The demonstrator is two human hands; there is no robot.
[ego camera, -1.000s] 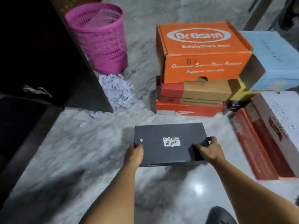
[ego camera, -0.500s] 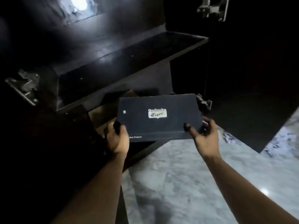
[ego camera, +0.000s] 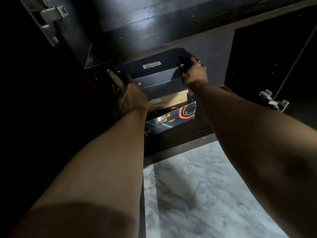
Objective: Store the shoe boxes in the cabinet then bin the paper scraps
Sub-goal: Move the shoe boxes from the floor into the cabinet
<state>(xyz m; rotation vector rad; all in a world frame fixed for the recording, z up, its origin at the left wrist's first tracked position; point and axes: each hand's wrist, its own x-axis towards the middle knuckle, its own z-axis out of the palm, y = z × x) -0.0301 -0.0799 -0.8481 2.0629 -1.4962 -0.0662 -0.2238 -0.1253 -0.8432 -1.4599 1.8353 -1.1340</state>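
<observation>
The black shoe box (ego camera: pixel 154 69) with a small white label lies inside the dark cabinet (ego camera: pixel 171 19), on top of a stack. Under it I see a tan box (ego camera: pixel 171 99) and a black box with coloured patterns (ego camera: pixel 171 117). My left hand (ego camera: pixel 132 97) holds the black box's left end, fingers stretched along its side. At the box's right end my right hand (ego camera: pixel 193 72) grips the corner with curled fingers. The paper scraps and bin are out of view.
A shelf board (ego camera: pixel 188 33) runs just above the stack. Metal hinges (ego camera: pixel 51 19) at the upper left and a second hinge (ego camera: pixel 272 100) at the right mark the open doors. Marble floor (ego camera: pixel 197 194) lies in front of the cabinet's bottom edge.
I have turned from the floor pile to the cabinet. The black box went from in front of the opening to inside it, on top of the stacked boxes, both hands still on it.
</observation>
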